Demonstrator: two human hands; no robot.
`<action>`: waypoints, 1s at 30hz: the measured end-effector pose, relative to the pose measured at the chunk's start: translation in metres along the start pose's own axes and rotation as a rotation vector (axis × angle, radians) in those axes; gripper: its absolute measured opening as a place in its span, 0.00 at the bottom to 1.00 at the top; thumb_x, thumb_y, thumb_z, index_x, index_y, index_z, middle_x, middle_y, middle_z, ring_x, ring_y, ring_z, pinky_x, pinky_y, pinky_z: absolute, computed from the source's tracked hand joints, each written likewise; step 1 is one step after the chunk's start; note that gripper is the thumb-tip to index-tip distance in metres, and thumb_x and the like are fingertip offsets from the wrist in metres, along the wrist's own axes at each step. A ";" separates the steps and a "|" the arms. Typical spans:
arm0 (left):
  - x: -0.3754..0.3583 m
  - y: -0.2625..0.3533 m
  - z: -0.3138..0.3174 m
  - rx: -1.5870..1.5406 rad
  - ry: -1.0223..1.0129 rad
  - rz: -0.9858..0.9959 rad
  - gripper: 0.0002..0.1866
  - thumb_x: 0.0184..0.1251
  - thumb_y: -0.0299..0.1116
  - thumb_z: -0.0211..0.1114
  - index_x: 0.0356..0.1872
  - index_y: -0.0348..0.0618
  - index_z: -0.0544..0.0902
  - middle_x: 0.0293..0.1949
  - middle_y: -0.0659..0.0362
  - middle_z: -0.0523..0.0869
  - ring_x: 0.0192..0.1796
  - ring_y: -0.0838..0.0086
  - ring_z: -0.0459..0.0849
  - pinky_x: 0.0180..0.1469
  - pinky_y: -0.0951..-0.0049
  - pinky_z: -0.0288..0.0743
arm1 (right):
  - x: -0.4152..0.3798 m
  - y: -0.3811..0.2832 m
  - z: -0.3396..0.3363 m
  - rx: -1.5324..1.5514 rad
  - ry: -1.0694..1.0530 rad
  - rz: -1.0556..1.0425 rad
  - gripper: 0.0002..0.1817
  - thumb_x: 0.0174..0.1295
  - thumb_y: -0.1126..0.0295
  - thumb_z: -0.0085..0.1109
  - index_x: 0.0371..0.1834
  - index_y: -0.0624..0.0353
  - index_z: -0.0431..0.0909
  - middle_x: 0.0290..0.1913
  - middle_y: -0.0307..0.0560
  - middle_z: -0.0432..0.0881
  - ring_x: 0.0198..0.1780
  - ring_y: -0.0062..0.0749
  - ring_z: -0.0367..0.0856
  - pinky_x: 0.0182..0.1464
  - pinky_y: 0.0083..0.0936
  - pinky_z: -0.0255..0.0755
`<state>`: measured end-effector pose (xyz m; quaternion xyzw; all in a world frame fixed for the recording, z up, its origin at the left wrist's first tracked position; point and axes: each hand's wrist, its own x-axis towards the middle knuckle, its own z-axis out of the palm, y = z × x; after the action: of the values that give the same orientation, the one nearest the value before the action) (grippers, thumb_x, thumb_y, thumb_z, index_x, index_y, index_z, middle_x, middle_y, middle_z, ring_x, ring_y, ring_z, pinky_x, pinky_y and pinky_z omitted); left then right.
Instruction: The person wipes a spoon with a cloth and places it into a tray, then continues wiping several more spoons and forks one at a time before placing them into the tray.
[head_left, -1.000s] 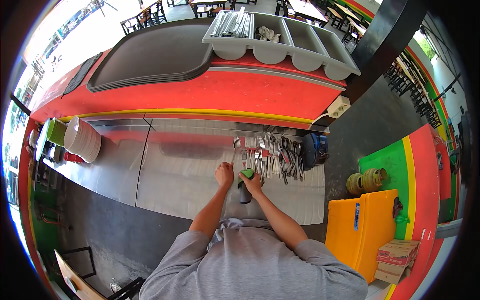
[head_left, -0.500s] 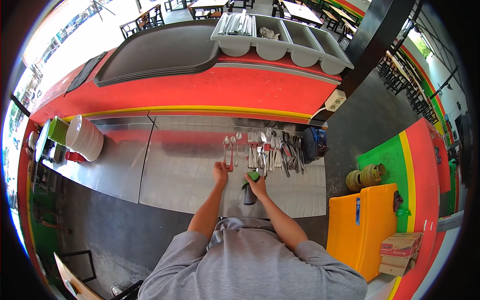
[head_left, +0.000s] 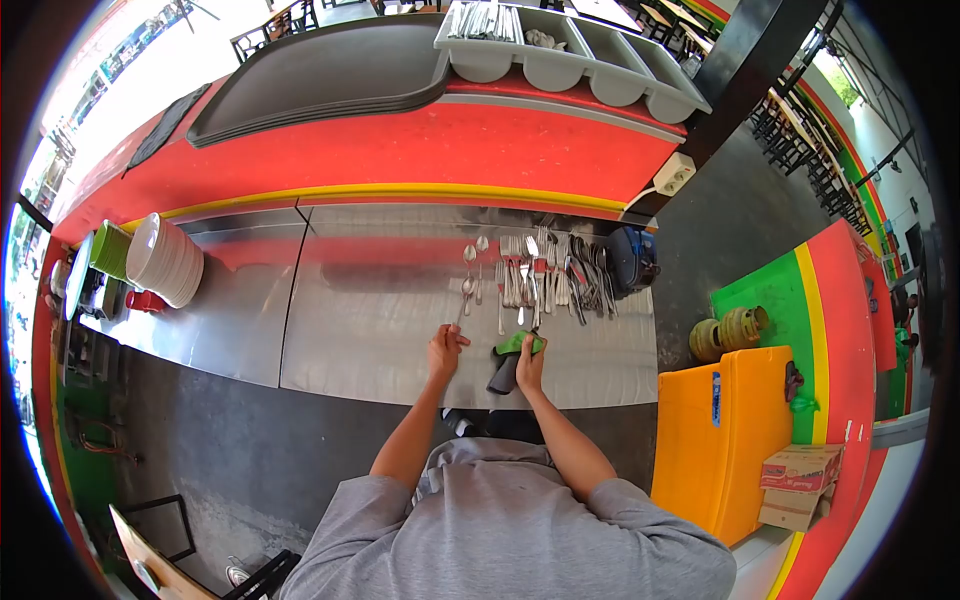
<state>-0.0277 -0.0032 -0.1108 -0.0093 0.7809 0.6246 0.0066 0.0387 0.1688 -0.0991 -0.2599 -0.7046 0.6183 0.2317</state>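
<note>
My left hand (head_left: 446,352) is closed around the handle end of a spoon (head_left: 467,287), whose bowl points away from me over the steel counter. My right hand (head_left: 530,368) grips a green and dark grey cloth (head_left: 507,362), bunched near the counter's front edge. Just beyond the held spoon lie two more spoons, one (head_left: 470,255) and another (head_left: 482,244). To their right is a spread of forks (head_left: 517,272), and then a cluster of dark-looking cutlery, perhaps knives (head_left: 588,275). The cloth hides part of my right fingers.
A blue and black bag (head_left: 632,262) sits at the counter's right end. Stacked white plates (head_left: 168,260) and green bowls (head_left: 112,250) stand at the left. On the red ledge are dark trays (head_left: 320,75) and a grey cutlery bin (head_left: 570,65). A yellow cooler box (head_left: 725,440) stands right.
My left hand has drawn one spoon out of the row, toward me. The right hand with the cloth has turned upward and shifted slightly right. The camera view has tilted a little.
</note>
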 end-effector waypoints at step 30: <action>-0.058 -0.006 0.028 0.159 0.039 -0.070 0.18 0.73 0.42 0.52 0.27 0.39 0.76 0.15 0.53 0.75 0.18 0.64 0.74 0.24 0.65 0.66 | 0.016 -0.012 -0.006 0.144 -0.581 0.224 0.21 0.65 0.61 0.56 0.54 0.64 0.72 0.45 0.43 0.79 0.47 0.26 0.74 0.53 0.22 0.66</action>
<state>0.0303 0.0230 -0.1216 -0.0483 0.8271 0.5597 0.0140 0.0294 0.1828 -0.0864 -0.1314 -0.6628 0.7366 -0.0308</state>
